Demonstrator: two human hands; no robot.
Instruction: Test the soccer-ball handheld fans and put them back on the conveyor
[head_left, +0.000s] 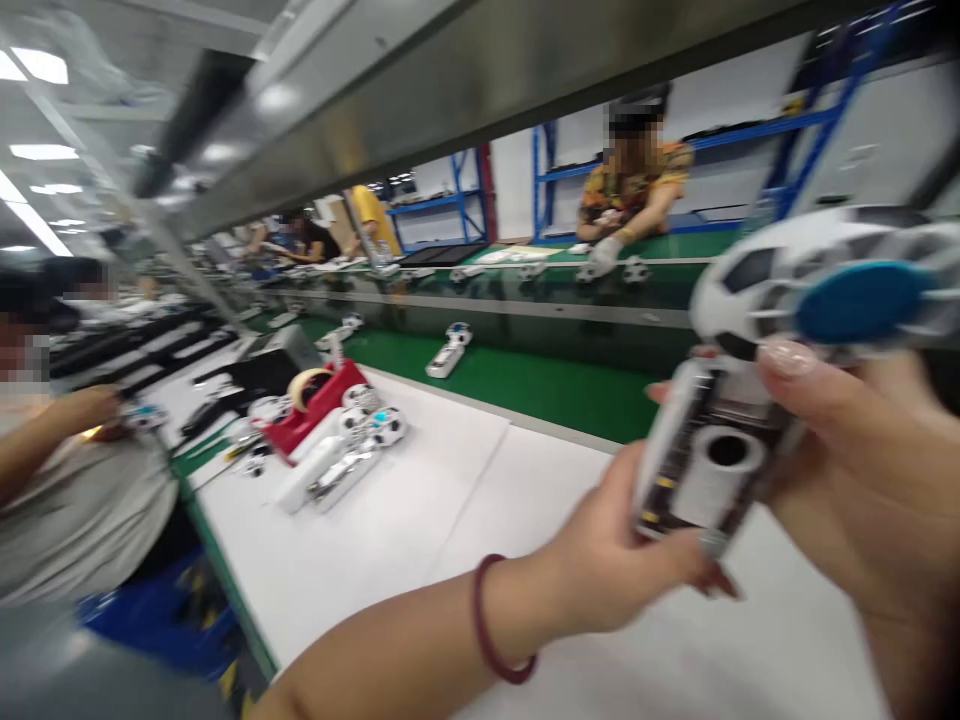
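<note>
Head view, blurred by motion. Left hand (622, 560) wrapped around lower end of fan (750, 400), fingers curled behind, thumb across bottom edge near a screw. Right hand (862, 470) clamped on fan's right side, thumb pressed just under round soccer-patterned head with blue hub. Fan held up between both hands, above white table (420, 500), long axis tilted, head up and to the right, open handle down and to the left, inner board and white cylinder exposed toward camera. Dark red band (491, 630) on left wrist. Left of fan, well apart on table: red tape holder (319, 405) beside more fan parts (352, 455). Beyond fan, green belt (555, 385) carrying another unit (448, 352). Other people seated at left and across belt.
</note>
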